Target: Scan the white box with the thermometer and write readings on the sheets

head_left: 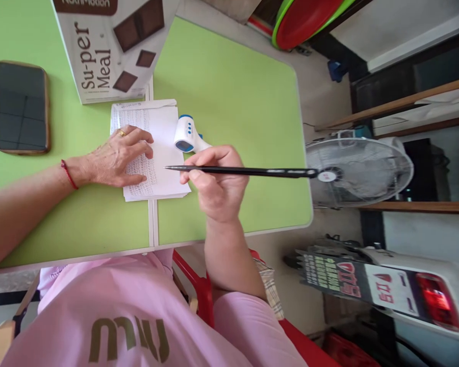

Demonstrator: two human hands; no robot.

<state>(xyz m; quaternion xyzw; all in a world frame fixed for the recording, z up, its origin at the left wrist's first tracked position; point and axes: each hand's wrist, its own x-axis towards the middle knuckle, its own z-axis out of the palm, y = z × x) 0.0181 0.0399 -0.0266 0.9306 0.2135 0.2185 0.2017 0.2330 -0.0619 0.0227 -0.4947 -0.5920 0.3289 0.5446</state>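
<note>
Pen-and-paper stuff at the table, so it's all about steady hands imo. The left hand (pixel 124 155) is left of centre in the frame, fingers loosely spread on the paper stack (pixel 166 137), not gripping anything. The handwriting on the left part of the top sheet is under it; the right part looks bare. I'd press evenly through the fingertips there so the loose sheets don't skate around.

The right hand (pixel 222 191) is mid-frame, pinching the long black pen (pixel 268 172) between thumb and fingers, silver point facing left over the bare part. Can't tell if the point touches. That grip near the tip should give decent control, but that long tail sticking out to the right could wobble, so I'd hold it lightly and rest the side of the hand.

Also, the infrared thermometer (pixel 185 135) is just beyond the right fingers. I'd slide it toward the upper right for elbow room.
</note>
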